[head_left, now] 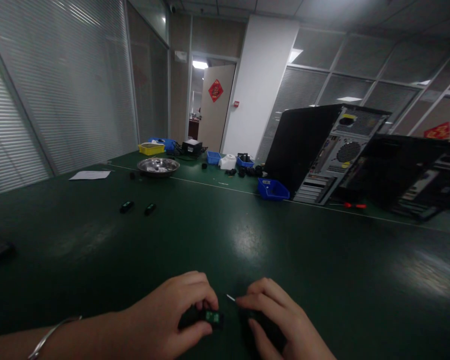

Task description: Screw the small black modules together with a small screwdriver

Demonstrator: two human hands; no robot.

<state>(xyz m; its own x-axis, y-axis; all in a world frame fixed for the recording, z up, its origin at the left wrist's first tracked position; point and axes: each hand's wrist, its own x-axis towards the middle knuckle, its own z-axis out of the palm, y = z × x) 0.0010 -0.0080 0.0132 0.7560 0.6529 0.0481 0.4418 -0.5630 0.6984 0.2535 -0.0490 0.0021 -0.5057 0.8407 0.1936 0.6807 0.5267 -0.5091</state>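
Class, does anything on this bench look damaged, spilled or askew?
Nothing clearly looks spilled or damaged. The black computer tower seems to lean, but the white pillar leans the same way, so camera tilt or lens distortion probably explains it.

Small black rectangular block with green marks on its face: lies level, marks up, pinched at near end of counter between thumb and fingers of left hand. Thin tool with silvery metal shaft: in right hand, shaft out past fingertips, slanting toward left hand, apart from block. Rest of tool mostly hidden, dark.
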